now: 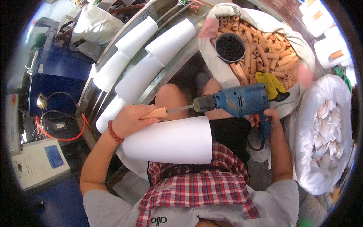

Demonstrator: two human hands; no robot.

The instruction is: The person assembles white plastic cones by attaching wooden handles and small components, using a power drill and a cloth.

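My right hand (266, 119) grips a blue power drill (242, 100) by its handle. From the drill's black chuck a thin metal rod runs left to the end of a short tan tube (157, 113). My left hand (132, 119) is closed around that tube, a red bead bracelet at the wrist. How deep the rod sits in the tube is hidden. Under and beside my left hand, a large white cone (172, 142) lies across my lap, its wide end to the right.
A cloth sack (257, 11) holds many tan tubes, a round container of dark bits (230, 47) and a yellow-black glove (270, 85). White cones (140, 77) line a rack at left. A plastic bag (302, 151) of whitish curved pieces stands right. Blue cabinet (56, 77) far left.
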